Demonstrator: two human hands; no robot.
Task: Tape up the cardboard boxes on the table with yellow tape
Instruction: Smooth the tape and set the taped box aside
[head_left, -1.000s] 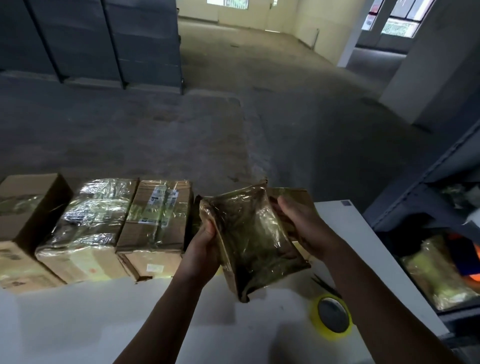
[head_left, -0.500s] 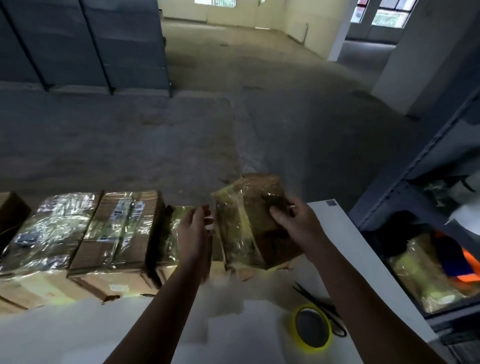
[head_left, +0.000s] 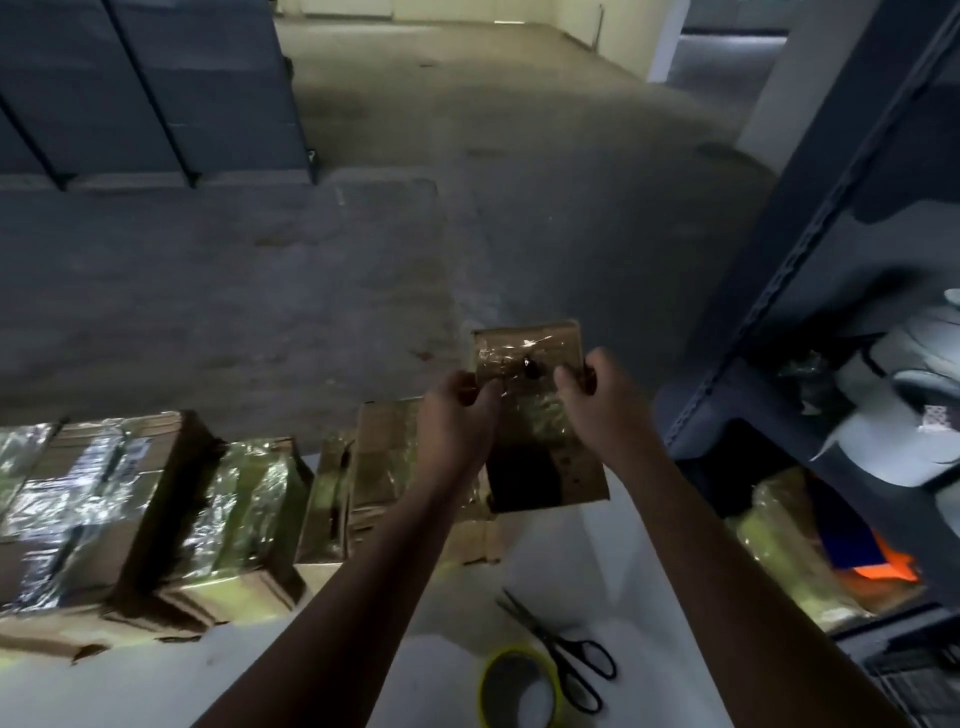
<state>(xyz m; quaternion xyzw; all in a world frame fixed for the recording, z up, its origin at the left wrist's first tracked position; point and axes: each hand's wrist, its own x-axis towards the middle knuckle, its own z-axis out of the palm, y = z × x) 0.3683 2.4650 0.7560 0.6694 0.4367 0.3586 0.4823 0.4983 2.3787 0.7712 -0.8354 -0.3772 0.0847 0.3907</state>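
— Both hands on one small taped box (head_left: 535, 415), at the far right end of the row. Left hand (head_left: 457, 415) curled round its left top corner, right hand (head_left: 597, 400) curled round its right top corner.

— Different from a second ago?

— Yes. Held up and tipped in the air then. Now down on the white table (head_left: 447, 670), standing right beside the next taped box (head_left: 384, 473), touching or almost.

— Done with that one, then?

— Looks so. Shiny tape all over it. Probably just being pushed into line.

— And the yellow tape roll (head_left: 517, 686)?

— Flat on the near table edge, nobody holding it. Black scissors (head_left: 566, 654) just beside it, on the right.

— More boxes (head_left: 130, 514) to the left?

— Yes, a row, mostly wrapped already. Hard to tell about bare ones.
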